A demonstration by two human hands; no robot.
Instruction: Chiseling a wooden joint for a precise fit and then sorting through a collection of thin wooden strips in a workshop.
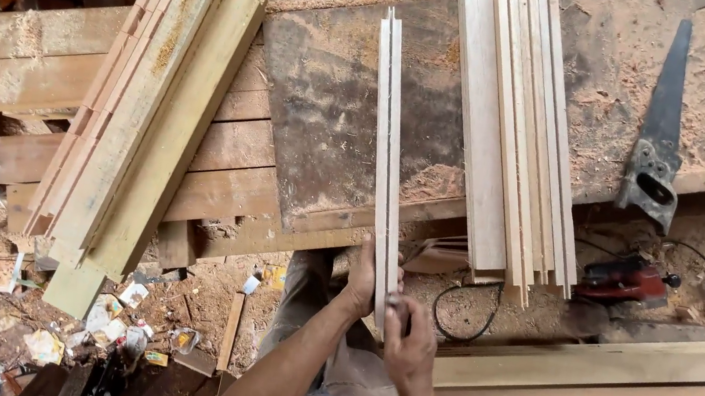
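From my head camera, my left hand [361,280] gripped the long pale grooved wooden strip [388,153] lying on the dusty brown bench [327,107]. My right hand [407,341] pinched its near end. Many stacked pale wooden strips [515,128] waited beside it.

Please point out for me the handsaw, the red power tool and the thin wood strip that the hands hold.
handsaw [665,110], head view, middle of the blade.
red power tool [622,280], head view, red body.
thin wood strip [387,140], head view, mid-length.
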